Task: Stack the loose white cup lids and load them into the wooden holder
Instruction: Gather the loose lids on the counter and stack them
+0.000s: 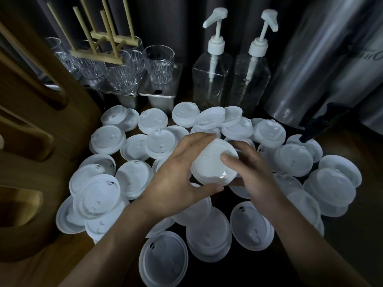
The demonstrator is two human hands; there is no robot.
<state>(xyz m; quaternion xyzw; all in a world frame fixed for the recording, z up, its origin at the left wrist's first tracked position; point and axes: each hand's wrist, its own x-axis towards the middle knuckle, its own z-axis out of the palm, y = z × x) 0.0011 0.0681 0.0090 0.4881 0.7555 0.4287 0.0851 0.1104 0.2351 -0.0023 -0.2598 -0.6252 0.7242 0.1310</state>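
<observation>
both hands over centre of dark bench. left hand and right hand cupped round small stack of white lids, each grip closed on its rim, right thumb pressed on top. dozens of loose lids scattered all round, some overlapping. wooden holder at far left, well apart. glasses, pump bottles behind. likely step: building stack. next: square edges, add more lids, then carry left to holder.

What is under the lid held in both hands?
Under the held lid, more loose white lids lie overlapping on the dark counter. Both hands and the lid hide what lies directly beneath.
</observation>
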